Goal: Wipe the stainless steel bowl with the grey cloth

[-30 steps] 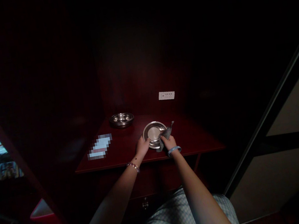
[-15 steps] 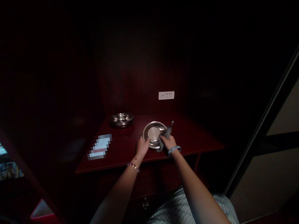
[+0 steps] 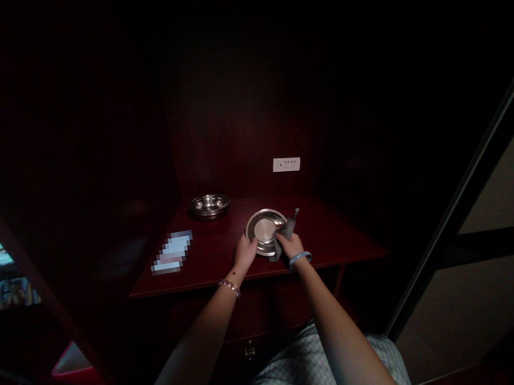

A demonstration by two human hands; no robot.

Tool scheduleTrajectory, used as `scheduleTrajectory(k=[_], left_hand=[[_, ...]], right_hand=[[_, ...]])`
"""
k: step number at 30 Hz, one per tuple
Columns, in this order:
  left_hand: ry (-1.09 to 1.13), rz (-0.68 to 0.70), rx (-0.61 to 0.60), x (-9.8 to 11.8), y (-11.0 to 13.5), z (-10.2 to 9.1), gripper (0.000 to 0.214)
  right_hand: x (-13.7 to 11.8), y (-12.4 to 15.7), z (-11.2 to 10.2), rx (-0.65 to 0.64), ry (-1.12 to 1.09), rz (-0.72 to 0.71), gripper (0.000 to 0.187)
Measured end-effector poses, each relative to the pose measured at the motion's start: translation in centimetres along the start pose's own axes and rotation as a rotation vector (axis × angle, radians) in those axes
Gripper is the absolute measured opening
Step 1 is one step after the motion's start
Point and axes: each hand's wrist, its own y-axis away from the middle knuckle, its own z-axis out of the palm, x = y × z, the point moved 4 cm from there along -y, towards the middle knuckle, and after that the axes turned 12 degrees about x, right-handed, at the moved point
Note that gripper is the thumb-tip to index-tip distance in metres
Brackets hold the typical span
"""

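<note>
A shiny steel plate [image 3: 264,229] with a raised rim is held above the front of the dark red desk [image 3: 210,263]. My left hand [image 3: 246,252] grips its left edge, thumb over the rim. On the right side, my right hand [image 3: 290,244] is closed on a grey cloth [image 3: 287,229], pressing it against the plate's rim; one corner of the cloth sticks up to the right. Further back on the left stands a small stack of steel dishes [image 3: 209,206], apart from both hands.
A blurred-out flat light item [image 3: 172,253] lies at the desk's left. A white socket panel [image 3: 286,164] is on the back wall. Dark side panels flank the desk. Below, a drawer has a metal knob [image 3: 249,350]; a red bin [image 3: 76,370] stands on the floor at left.
</note>
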Motion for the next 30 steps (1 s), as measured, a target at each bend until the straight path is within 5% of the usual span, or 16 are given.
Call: scheduleTrajectory(k=[30], left_hand=[[-0.015,-0.02,0.002,0.27,0.13,-0.09,0.035]], right_hand=[[-0.62,0.26,-0.24,0.0,0.012,-0.019,0.028]])
